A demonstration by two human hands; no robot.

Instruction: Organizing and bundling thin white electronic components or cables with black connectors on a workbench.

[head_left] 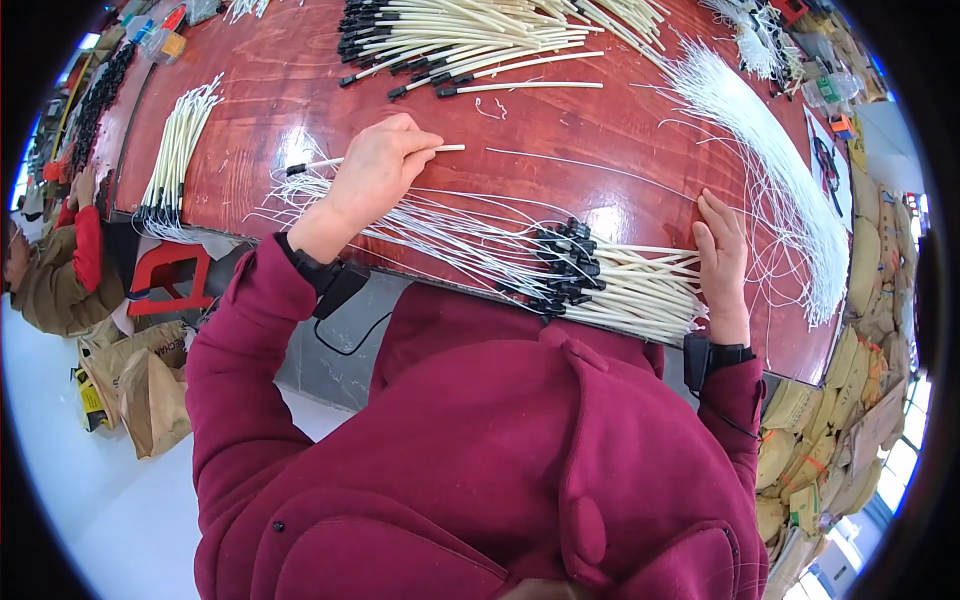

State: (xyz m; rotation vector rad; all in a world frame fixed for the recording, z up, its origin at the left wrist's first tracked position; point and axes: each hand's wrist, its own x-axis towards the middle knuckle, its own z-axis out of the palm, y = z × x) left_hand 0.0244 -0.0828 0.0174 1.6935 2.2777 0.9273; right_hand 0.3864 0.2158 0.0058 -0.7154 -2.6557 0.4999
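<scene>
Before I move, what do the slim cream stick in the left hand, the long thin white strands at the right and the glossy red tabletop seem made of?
The stick: perhaps plastic tubing, smooth and satin, one even colour. The strands: possibly plastic filament or coated wire, smooth-looking, bending in loose curves. The tabletop: seemingly varnished wood or veneer, with grain and bright glare.

Your table [290, 60]: red wood, grain visible, smooth and glossy, with bright reflections; along its near edge, cream rods [645, 285], smooth and plastic-looking, with black caps [572, 262], also plastic-looking, and on its right side, white strands [785, 165], fine, with a slight sheen. Your coat [450, 430], at the table's near edge: maroon cloth, matt. Left of the table: a red stool [175, 258], smooth, plastic-looking; a brown bag [155, 400], creased, matt paper by its look.
</scene>
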